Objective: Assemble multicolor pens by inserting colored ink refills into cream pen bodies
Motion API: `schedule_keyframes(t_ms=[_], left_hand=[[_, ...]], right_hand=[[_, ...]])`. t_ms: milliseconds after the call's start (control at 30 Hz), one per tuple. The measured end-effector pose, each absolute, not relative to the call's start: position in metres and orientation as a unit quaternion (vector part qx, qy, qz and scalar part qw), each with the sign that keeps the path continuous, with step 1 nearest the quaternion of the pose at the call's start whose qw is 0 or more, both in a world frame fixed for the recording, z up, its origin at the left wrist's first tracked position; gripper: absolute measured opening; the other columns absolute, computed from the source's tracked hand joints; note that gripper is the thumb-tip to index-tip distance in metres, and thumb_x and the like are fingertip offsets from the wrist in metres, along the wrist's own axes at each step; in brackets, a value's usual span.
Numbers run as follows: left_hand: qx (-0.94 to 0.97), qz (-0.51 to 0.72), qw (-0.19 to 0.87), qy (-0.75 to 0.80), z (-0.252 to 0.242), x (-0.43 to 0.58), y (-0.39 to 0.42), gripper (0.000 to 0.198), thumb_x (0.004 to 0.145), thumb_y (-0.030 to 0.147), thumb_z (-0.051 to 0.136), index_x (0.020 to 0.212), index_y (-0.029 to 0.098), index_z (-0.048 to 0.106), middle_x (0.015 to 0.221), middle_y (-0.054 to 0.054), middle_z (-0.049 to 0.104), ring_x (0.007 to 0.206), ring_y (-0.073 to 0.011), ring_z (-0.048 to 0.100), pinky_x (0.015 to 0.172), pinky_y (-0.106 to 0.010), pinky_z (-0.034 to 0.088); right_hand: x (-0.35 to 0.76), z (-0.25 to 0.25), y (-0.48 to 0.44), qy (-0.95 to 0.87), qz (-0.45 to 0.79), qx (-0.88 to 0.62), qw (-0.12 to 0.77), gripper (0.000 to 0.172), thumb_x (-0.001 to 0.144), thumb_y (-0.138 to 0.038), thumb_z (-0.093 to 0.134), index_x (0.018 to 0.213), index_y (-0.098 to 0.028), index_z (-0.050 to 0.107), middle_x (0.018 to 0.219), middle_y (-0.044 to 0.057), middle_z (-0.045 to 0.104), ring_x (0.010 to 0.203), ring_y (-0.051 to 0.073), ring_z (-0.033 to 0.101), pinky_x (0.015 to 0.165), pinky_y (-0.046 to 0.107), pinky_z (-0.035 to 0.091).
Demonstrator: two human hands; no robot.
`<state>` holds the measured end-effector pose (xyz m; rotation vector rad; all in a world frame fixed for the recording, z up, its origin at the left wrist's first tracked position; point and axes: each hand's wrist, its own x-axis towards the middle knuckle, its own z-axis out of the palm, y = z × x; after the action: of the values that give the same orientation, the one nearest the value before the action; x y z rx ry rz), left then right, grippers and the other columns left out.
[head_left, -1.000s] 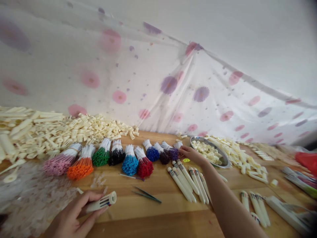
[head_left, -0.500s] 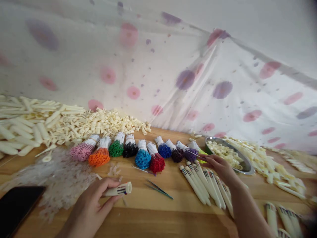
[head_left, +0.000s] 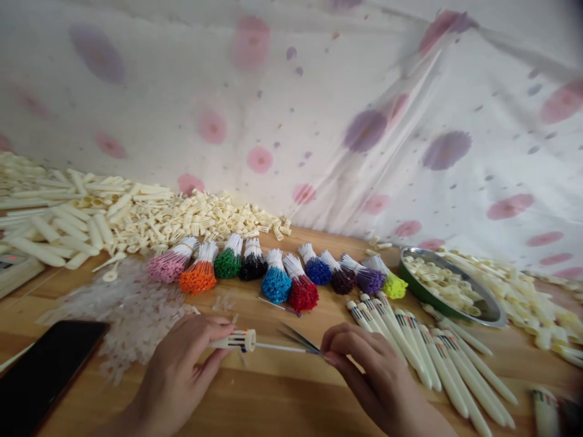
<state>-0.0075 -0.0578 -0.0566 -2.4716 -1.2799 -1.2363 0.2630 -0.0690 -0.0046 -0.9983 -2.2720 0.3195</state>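
My left hand (head_left: pixel 182 364) is closed round a cream multicolour pen barrel (head_left: pixel 237 340), its open end pointing right. My right hand (head_left: pixel 368 364) pinches a thin white refill (head_left: pixel 285 348) whose far tip sits at the barrel's opening. Behind the hands, bundles of refills lie in a row on the wooden table (head_left: pixel 282 400): pink (head_left: pixel 168 266), orange (head_left: pixel 198 276), green (head_left: pixel 228 262), black (head_left: pixel 252 264), blue (head_left: pixel 276 282), red (head_left: pixel 301 292), dark blue, purple and yellow-green (head_left: pixel 394 284).
Assembled cream pens (head_left: pixel 410 346) lie in a row to the right. A metal bowl (head_left: pixel 489 311) holds small cream parts. Heaps of cream barrels and caps (head_left: pixel 136 215) fill the back left, clear plastic bits (head_left: pixel 132 309) lie near them, and a black phone (head_left: pixel 45 373) lies front left. Tweezers (head_left: pixel 296 335) rest mid-table.
My right hand has come back from the purple and yellow-green bundles with a refill and brought it to the barrel's opening. The view has tilted down and shifted left.
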Motion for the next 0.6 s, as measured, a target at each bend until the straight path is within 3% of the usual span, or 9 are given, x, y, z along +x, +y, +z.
schedule_keyframes(t_ms=[600], left_hand=[[-0.828, -0.383, -0.051, -0.406, -0.068, -0.003, -0.066, 0.024, 0.080, 0.009, 0.053, 0.098, 0.024, 0.054, 0.083, 0.000, 0.071, 0.081, -0.0186, 0.066, 0.074, -0.034, 0.051]], right_hand=[[0.253, -0.008, -0.077, -0.873, 0.128, -0.366, 0.295, 0.011, 0.092, -0.015, 0.043, 0.084, -0.022, 0.045, 0.076, 0.002, 0.060, 0.064, 0.013, 0.056, 0.057, 0.024, 0.045]])
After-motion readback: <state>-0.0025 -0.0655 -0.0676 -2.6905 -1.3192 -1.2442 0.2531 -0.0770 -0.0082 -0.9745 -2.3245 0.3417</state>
